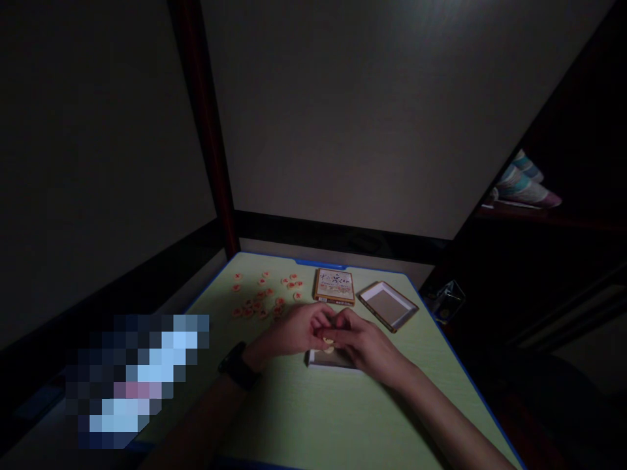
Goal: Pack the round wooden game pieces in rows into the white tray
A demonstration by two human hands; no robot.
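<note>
My left hand (298, 328), a black band on its wrist, and my right hand (365, 344) meet with fingertips together above an open shallow box (313, 359) with a white rim. Between the closed fingers of both hands is a round xiangqi piece (328, 340). Just below it shows another pale xiangqi piece (328, 350); whether it lies in the box or is held I cannot tell. My hands hide much of the box. Loose xiangqi pieces (261, 296) with red and dark marks lie scattered to the left.
A printed game box (335, 286) lies behind my hands. To its right sits an open box part (389, 305) with a white inside. The pale green table (294, 418) has a blue edge and stands against a wall (343, 130). A clear plastic item (448, 300) is beyond its right edge.
</note>
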